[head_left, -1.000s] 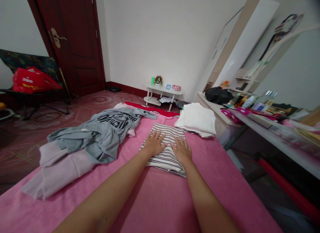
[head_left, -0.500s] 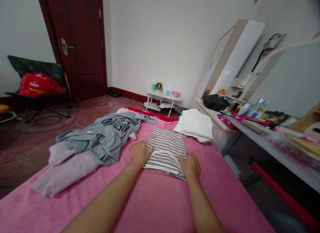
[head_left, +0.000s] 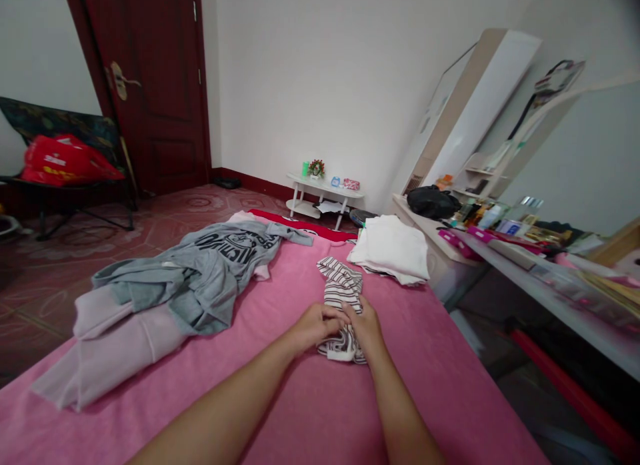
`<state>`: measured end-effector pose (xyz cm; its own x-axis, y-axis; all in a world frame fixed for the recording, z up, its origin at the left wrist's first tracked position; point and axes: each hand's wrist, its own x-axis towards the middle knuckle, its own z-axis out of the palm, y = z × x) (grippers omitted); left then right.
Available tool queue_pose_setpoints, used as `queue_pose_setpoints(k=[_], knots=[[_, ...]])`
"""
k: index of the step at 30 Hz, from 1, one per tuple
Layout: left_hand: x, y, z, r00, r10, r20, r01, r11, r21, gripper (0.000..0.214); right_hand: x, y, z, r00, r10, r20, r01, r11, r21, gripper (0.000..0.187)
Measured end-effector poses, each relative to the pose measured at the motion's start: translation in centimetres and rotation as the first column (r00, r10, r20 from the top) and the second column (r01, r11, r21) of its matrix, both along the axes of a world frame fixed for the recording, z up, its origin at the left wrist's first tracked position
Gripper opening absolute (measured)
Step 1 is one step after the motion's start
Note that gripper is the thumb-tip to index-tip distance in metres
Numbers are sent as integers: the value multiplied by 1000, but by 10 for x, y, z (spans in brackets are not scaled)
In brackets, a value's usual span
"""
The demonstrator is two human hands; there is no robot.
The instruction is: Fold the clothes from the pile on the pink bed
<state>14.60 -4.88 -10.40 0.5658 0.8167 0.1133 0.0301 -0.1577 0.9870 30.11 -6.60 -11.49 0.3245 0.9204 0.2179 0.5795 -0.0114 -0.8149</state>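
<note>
A striped white-and-dark shirt (head_left: 340, 292) lies bunched into a narrow strip on the pink bed cover (head_left: 310, 412). My left hand (head_left: 316, 326) is closed on its left side, fingers curled over the cloth. From the right, my right hand (head_left: 367, 325) grips the same shirt, its fingertips close to those of my left hand. A white band of the shirt shows at its near end. Just beyond, on the right, sits a stack of folded white clothes (head_left: 387, 248). To the left a grey printed shirt (head_left: 215, 265) lies loosely spread, with a pale pink garment (head_left: 120, 345) partly under it.
A low white table (head_left: 325, 185) with small items stands by the wall. Along the right runs a cluttered dressing table (head_left: 500, 252) with a black bag (head_left: 433, 203). A folding chair with a red bag (head_left: 65, 160) is at left, near the dark red door (head_left: 150, 85).
The striped shirt was laid out flat and wide between my hands. It is now gathered into a narrow strip, and my hands have come together over it.
</note>
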Motion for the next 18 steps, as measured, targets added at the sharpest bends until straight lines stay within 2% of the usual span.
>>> queue_pose_setpoints(k=[1, 3, 5, 7, 9, 11, 13, 14, 16, 18], knots=[[-4, 7, -4, 986, 165, 1, -165, 986, -12, 25, -2, -1, -1, 1000, -4, 2, 4, 1000, 13, 45], [-12, 20, -10, 892, 451, 1, -451, 892, 30, 27, -6, -4, 0, 1000, -17, -26, 19, 997, 71, 45], [-18, 32, -14, 827, 562, 9, -561, 824, 77, 29, -7, -7, 10, 997, -41, -64, 51, 986, 160, 49], [-20, 38, -16, 820, 572, 0, -569, 816, 99, 27, 0, -7, 30, 993, -107, -53, 117, 957, 265, 52], [-19, 40, -17, 833, 549, -62, -535, 830, 160, 23, 17, 3, 61, 979, -201, 15, 181, 908, 377, 53], [-14, 38, -17, 841, 518, -159, -475, 846, 242, 20, 43, 24, 98, 942, -312, 122, 218, 848, 484, 55], [-10, 36, -17, 832, 504, -233, -436, 853, 288, 21, 76, 57, 135, 882, -397, 253, 204, 807, 554, 53], [-8, 36, -16, 829, 501, -247, -432, 855, 286, 21, 92, 75, 150, 845, -429, 320, 194, 802, 564, 52], [-7, 36, -16, 829, 495, -261, -430, 862, 268, 22, 125, 110, 171, 766, -472, 436, 231, 835, 498, 53], [-7, 36, -15, 828, 490, -273, -426, 866, 263, 23, 153, 137, 173, 735, -461, 497, 327, 883, 336, 54]])
